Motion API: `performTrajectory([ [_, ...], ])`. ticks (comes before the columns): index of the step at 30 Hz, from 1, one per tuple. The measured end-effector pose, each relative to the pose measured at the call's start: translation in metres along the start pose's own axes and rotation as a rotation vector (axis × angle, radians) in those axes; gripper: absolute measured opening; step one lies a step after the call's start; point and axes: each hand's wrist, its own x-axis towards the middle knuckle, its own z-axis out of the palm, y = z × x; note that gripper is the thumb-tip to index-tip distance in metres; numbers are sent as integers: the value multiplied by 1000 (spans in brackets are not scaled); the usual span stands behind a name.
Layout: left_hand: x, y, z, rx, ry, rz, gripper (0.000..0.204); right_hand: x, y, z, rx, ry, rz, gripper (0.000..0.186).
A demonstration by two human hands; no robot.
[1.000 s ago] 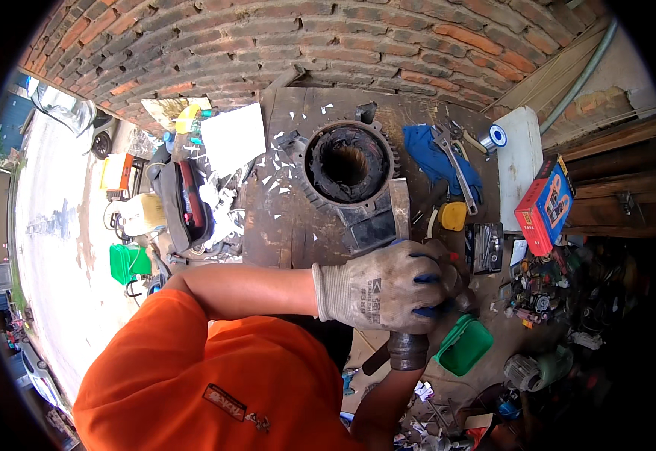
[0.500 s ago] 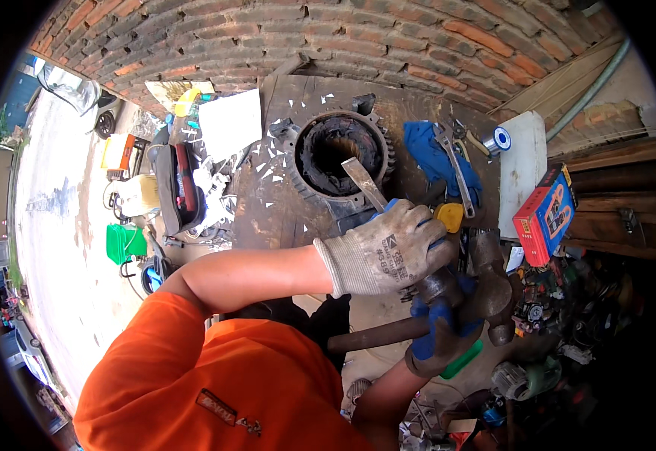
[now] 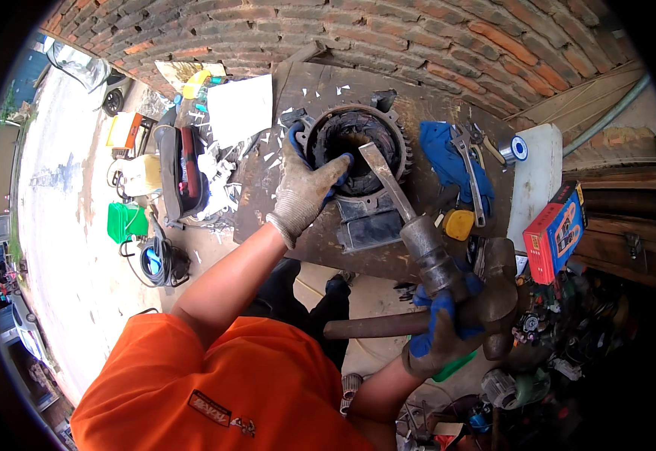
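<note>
A finned round motor housing [image 3: 399, 161] lies on the wooden bench, its open bore facing up and dark windings lining the inside. My left hand [image 3: 303, 184], in a grey-and-blue work glove, grips its near left rim, thumb over the opening and fingers at the outer edge. My right hand [image 3: 444, 338], gloved too, holds a hammer [image 3: 497, 301] and a chisel [image 3: 427, 244] together. The chisel's thick handle is at my fingers, and its flat blade points toward the bore. The hammer's wooden handle sticks out to the left.
Right of the housing lie a blue cloth [image 3: 442, 158], an adjustable wrench [image 3: 469, 173], a yellow tape measure [image 3: 458, 224] and a solder spool [image 3: 518, 148]. A red-and-blue box [image 3: 553, 233] stands at the right edge. A white sheet [image 3: 241, 109] and paper scraps lie left; a brick wall [image 3: 373, 37] rises behind.
My left hand has let go of the chisel and moved left onto the housing's rim. The chisel now stays with the hammer in my right hand.
</note>
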Motion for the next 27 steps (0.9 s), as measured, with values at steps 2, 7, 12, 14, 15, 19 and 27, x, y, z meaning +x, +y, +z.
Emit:
performTrajectory([
  [2,8,6,-7,72,-52,-70,79,0,6,-13,-152,-8,-46,53],
  [7,27,8,-25,190,-198,11,58,-9,9,-26,-454,22,-229,48],
  [12,68,24,-56,201,-619,-7,72,-20,-25,-3,-672,-138,-435,38],
  [14,78,17,-64,173,-694,4,77,-18,-26,5,-788,-188,-662,39],
  [15,70,22,-60,243,-610,72,79,-21,-24,8,-799,-164,-670,40],
  [19,24,54,-68,765,-572,909,97,-39,-15,29,-833,-51,-712,51],
  [27,0,45,-15,529,-1058,1006,75,-62,-23,82,-750,23,-482,69],
])
